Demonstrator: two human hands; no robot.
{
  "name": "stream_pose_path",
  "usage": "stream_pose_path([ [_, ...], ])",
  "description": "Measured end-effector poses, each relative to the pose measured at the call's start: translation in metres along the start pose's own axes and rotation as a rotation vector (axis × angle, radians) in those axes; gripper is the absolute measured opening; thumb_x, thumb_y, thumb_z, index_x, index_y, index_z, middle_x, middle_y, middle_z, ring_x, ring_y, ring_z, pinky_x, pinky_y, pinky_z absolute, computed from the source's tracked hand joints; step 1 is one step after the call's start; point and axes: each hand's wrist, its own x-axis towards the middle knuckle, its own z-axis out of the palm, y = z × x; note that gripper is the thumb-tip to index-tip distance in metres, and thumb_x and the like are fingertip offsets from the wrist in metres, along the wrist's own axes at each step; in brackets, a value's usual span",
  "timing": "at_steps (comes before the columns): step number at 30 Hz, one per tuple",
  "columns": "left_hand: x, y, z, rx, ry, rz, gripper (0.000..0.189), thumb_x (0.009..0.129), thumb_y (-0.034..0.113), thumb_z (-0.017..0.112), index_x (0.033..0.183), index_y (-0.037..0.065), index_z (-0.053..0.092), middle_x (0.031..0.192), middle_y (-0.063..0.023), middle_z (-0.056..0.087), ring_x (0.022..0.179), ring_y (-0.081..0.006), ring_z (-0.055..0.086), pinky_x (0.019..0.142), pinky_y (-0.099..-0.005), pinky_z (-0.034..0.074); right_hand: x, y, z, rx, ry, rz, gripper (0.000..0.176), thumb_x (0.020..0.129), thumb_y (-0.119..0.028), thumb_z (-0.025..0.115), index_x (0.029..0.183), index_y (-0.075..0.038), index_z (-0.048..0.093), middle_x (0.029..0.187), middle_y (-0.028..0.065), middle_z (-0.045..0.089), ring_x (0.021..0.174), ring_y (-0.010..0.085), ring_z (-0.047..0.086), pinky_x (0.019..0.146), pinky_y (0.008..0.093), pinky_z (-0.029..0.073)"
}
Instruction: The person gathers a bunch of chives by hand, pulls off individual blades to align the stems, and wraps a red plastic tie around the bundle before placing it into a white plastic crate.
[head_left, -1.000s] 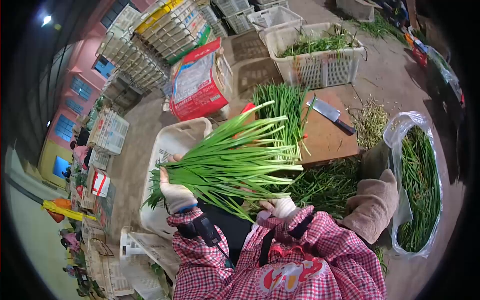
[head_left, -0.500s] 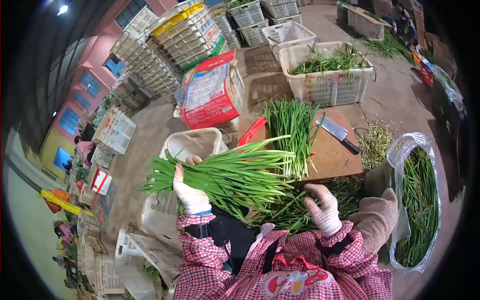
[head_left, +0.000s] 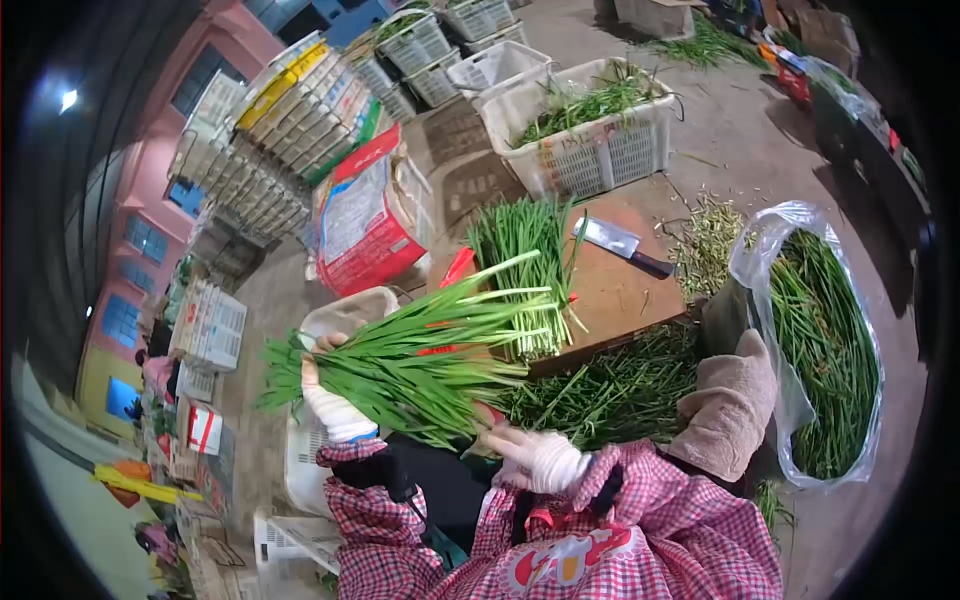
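Behind the gripped chives [head_left: 400, 365], a cleaver [head_left: 614, 239] lies on the board [head_left: 625, 292].

White knit gloves cover the left hand [head_left: 335, 405] and right hand [head_left: 540, 458], red-and-white checked sleeves [head_left: 375, 525], black wrist strap [head_left: 375, 468], cartoon print [head_left: 565, 555] on the checked smock front, tan fleecy trouser knee [head_left: 730, 410]
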Motion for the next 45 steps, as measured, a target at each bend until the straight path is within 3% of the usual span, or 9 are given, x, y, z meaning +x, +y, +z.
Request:
stream_pose_path([
  [12,-0.001,0.015,-0.043,-0.005,0.044,0.052,0.034,0.096,0.036,0.049,0.100,0.004,0.061,0.106,-0.0114,0.064,0.123,-0.0348,0.048,0.107,-0.0551,0.033,-0.054,-0.011,-0.057,0.440,0.430,0.154,0.038,0.086,-0.021,0.063,0.123,-0.011,0.058,0.098,0.0153,0.067,0.086,0.0316,0.066,0.073,0.0335,0.053],
  [19,-0.011,0.012,-0.008,-0.040,0.085,0.018,0.035,0.095,0.040,0.051,0.096,0.006,0.061,0.105,-0.0126,0.066,0.113,-0.0334,0.055,0.100,-0.0534,0.043,-0.062,-0.015,-0.109,0.842,0.612,0.338,0.018,0.089,-0.010,0.061,0.103,0.000,0.066,0.084,0.0061,0.068,0.075,0.0101,0.062,0.069,0.0247,0.051],
  [26,-0.017,0.006,0.026,0.196,0.143,0.035,0.047,0.099,0.044,0.036,0.098,0.005,0.062,0.111,-0.0196,0.064,0.098,-0.0322,0.062,0.087,-0.0485,0.052,-0.034,-0.016,-0.135,1.581,0.657,0.322,0.035,0.091,-0.013,0.058,0.122,0.003,0.053,0.085,0.0077,0.064,0.066,0.0121,0.060,0.060,0.0247,0.050],
  [28,-0.014,0.009,0.018,0.229,0.058,0.018,0.047,0.099,0.045,0.037,0.098,0.005,0.061,0.108,-0.0201,0.065,0.094,-0.0321,0.063,0.086,-0.0481,0.053,-0.025,-0.021,-0.132,1.455,0.748,0.342,0.034,0.091,-0.014,0.059,0.119,0.004,0.055,0.084,0.0068,0.065,0.067,0.0131,0.061,0.063,0.0255,0.052],
  [32,-0.016,0.004,0.042,0.191,0.144,0.016,0.047,0.097,0.046,0.041,0.092,0.005,0.063,0.102,-0.0203,0.066,0.087,-0.0325,0.064,0.082,-0.0473,0.054,-0.018,-0.024,-0.145,-0.020,1.028,-0.012,0.032,0.074,-0.007,0.072,0.105,-0.008,0.063,0.082,0.0085,0.064,0.072,0.0246,0.062,0.067,0.0346,0.050],
  [36,-0.013,0.005,0.049,0.182,0.106,0.006,0.044,0.097,0.044,0.043,0.091,0.005,0.063,0.099,-0.0216,0.066,0.085,-0.0323,0.065,0.080,-0.0469,0.055,-0.007,-0.014,-0.147,-0.301,0.767,0.085,0.030,0.071,-0.017,0.075,0.098,-0.011,0.063,0.069,0.0069,0.059,0.064,0.0283,0.059,0.058,0.0395,0.045],
  [38,-0.015,0.008,0.054,0.150,0.040,-0.070,0.028,0.094,0.037,0.056,0.091,0.009,0.059,0.094,-0.0053,0.066,0.107,-0.0372,0.058,0.101,-0.0550,0.041,-0.003,-0.010,-0.144,-0.375,0.720,0.108,0.027,0.073,-0.020,0.074,0.096,-0.013,0.063,0.069,0.0065,0.060,0.063,0.0281,0.060,0.057,0.0393,0.045],
  [42,-0.014,0.000,0.068,0.095,0.089,-0.046,0.044,0.099,0.042,0.040,0.092,0.003,0.061,0.096,-0.0246,0.066,0.090,-0.0334,0.065,0.078,-0.0466,0.057,0.003,0.003,-0.134,-0.349,0.671,0.114,0.019,0.074,-0.023,0.073,0.088,-0.013,0.065,0.069,0.0080,0.063,0.064,0.0283,0.062,0.058,0.0402,0.048],
  [45,-0.009,0.001,0.067,0.132,0.105,-0.046,0.042,0.096,0.041,0.045,0.089,0.002,0.060,0.089,-0.0188,0.065,0.092,-0.0352,0.063,0.081,-0.0479,0.053,0.000,0.008,-0.129,-0.349,0.676,0.085,0.017,0.075,-0.027,0.071,0.086,-0.016,0.065,0.065,0.0053,0.062,0.062,0.0272,0.062,0.055,0.0394,0.047],
])
